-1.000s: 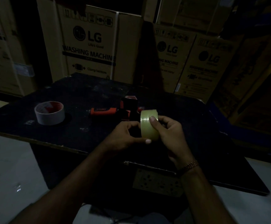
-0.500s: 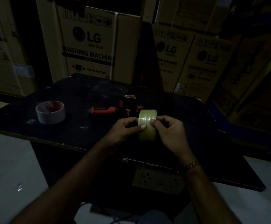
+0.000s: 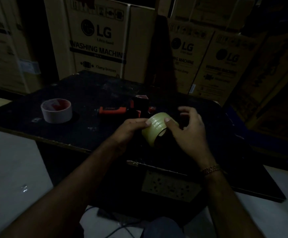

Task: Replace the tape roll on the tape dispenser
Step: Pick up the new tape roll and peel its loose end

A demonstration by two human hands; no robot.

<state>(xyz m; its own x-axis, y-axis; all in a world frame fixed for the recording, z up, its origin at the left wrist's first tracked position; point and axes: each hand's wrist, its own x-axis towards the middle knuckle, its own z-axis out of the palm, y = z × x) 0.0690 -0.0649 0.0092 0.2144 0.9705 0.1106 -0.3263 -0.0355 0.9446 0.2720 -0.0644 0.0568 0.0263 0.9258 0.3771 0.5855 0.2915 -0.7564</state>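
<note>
two hands are on the clear yellowish tape roll (image 3: 154,128), held just above the near part of the dark table (image 3: 88,93). the left hand (image 3: 131,129) pinches the roll's left rim, thumb tip on the outer band. the right hand (image 3: 188,129) has its thumb pressed on the band; its other fingers are spread and lifted behind the roll, touching nothing that can be seen.

change from half a second ago: the roll then stood edge-on, band facing the camera, both hands closed round it. now it is tilted, its open core showing as a dark crescent at lower right, and the right fingers have opened. judgement: the person is turning the roll to find the free tape end before loading; no loose end can be made out in this dim light.

orientation: the core axis runs from upper left to lower right, tilted toward the camera; the opening faces the right hand.

the tape dispenser (image 3: 121,110), orange handle pointing left, lies on the table just beyond the hands, untouched. whether its spindle is bare cannot be told. a white roll with red core (image 3: 56,110) lies flat, well apart at left.
</note>
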